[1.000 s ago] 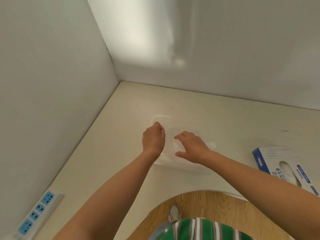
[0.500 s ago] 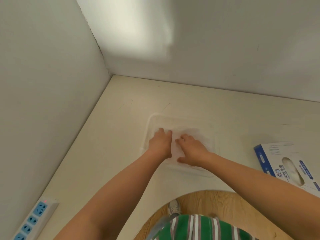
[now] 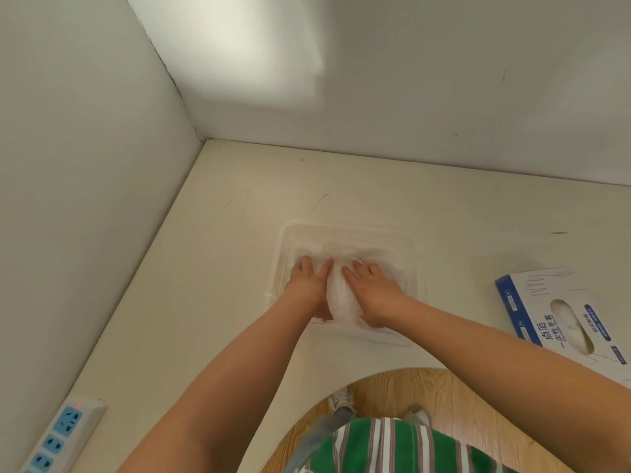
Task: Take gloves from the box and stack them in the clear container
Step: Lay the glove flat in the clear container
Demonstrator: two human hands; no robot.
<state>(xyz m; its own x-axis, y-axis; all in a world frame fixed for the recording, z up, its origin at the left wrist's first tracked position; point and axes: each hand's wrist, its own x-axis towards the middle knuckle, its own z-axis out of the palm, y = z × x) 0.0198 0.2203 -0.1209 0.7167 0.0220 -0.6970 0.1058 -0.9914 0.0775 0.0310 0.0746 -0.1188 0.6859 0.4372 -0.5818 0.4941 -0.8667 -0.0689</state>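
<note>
The fingers (image 3: 303, 265) of the left hand (image 3: 309, 285) lie straight and slightly spread, pressed flat on the pile of thin, whitish translucent gloves (image 3: 342, 297) inside the clear container (image 3: 345, 225). The right hand (image 3: 373, 291) lies the same way just beside it, fingers extended and a little apart, palm down on the same pile. Neither hand curls round or pinches anything. A puckered ridge of glove material stands up in the narrow gap between the two hands, and more of it spreads out toward the far wall and right side of the container. The container is shallow, rectangular with rounded corners, and rests on the pale bench (image 3: 218, 302), near the person's edge of it. Both bare forearms reach in from the lower part of the view. Well apart to the right, the white and blue glove box (image 3: 532, 303) lies flat on the bench with its oval opening facing up and white material showing in it. A white power strip (image 3: 59, 436) with blue sockets lies at the near left, along the left wall (image 3: 85, 165). Below the curved edge of the bench show a wooden floor (image 3: 444, 390), a shoe (image 3: 341, 399) and a green striped garment (image 3: 392, 448).
</note>
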